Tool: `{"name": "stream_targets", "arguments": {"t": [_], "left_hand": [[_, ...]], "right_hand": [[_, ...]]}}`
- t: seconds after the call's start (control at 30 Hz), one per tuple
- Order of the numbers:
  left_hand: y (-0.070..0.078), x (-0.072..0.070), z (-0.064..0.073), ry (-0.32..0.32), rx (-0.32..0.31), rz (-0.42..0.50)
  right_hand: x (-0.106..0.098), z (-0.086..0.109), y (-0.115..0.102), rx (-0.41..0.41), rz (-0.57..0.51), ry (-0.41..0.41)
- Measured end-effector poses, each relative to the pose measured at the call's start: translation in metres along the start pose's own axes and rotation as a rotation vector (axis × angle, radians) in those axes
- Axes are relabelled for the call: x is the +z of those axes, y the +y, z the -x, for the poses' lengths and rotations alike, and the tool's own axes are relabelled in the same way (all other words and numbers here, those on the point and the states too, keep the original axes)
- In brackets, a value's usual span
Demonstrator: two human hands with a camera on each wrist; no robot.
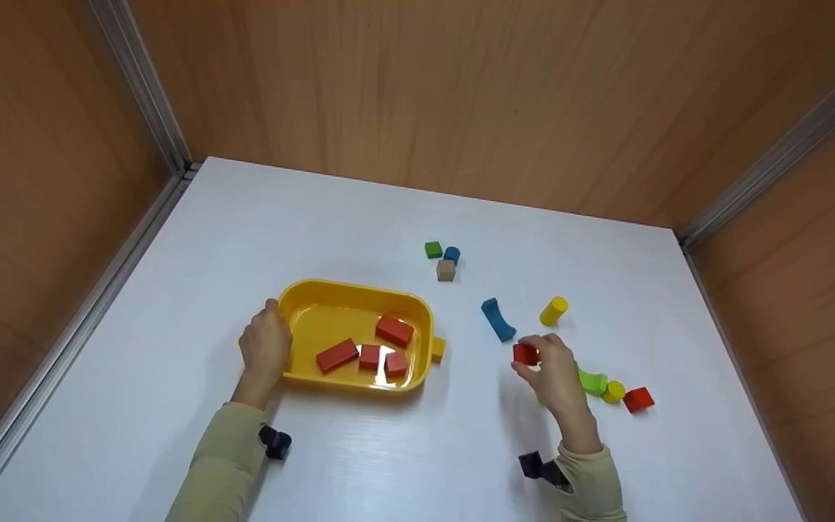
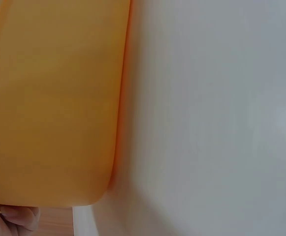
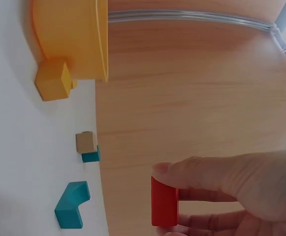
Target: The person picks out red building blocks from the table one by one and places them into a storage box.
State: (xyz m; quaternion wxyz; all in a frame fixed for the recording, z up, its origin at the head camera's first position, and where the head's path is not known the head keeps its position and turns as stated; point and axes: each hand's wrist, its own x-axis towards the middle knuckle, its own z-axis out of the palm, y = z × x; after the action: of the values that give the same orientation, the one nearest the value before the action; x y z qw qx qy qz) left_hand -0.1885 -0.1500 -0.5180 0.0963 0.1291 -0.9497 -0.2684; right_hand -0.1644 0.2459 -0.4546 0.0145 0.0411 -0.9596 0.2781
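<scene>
My left hand [image 1: 266, 343] grips the left end of a yellow tray [image 1: 330, 290]; in the left wrist view its curled fingers [image 2: 19, 215] show at the tray's rim. Several red blocks [image 1: 337, 356] lie inside the tray, mostly toward its right half. Right of the tray, my right hand [image 1: 557, 375] pinches a red block [image 1: 525, 354] between thumb and fingers. The right wrist view shows this block raised, its long side upright. Close to that hand on the table are a light green block [image 1: 593, 383], a short yellow cylinder [image 1: 613, 392] and another red block [image 1: 638, 399].
A blue arch-shaped block [image 1: 498, 320] and a yellow cylinder [image 1: 554, 310] lie beyond the right hand. Farther back sit a green block [image 1: 433, 250], a blue piece [image 1: 451, 254] and a plain wooden cube [image 1: 446, 270]. Wooden panels [image 1: 417, 94] wall the white table [image 1: 258, 217].
</scene>
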Motion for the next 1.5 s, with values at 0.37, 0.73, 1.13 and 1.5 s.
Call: {"name": "stream_targets", "arguments": {"t": [0.37, 0.73, 1.13, 1.5], "left_hand": [[0.003, 0.003, 0.001, 0.000, 0.004, -0.004], [0.005, 0.003, 0.001, -0.013, -0.001, -0.010], [0.003, 0.002, 0.001, -0.030, -0.015, -0.006], [0.002, 0.001, 0.003, 0.006, 0.031, 0.007]], "right_hand": [[0.020, -0.014, -0.031, -0.084, -0.038, -0.006], [0.037, -0.026, -0.070, -0.110, -0.079, -0.079], [0.056, -0.036, -0.106, -0.192, -0.156, -0.116], [0.079, -0.046, -0.132, -0.229, -0.180, -0.156]]}}
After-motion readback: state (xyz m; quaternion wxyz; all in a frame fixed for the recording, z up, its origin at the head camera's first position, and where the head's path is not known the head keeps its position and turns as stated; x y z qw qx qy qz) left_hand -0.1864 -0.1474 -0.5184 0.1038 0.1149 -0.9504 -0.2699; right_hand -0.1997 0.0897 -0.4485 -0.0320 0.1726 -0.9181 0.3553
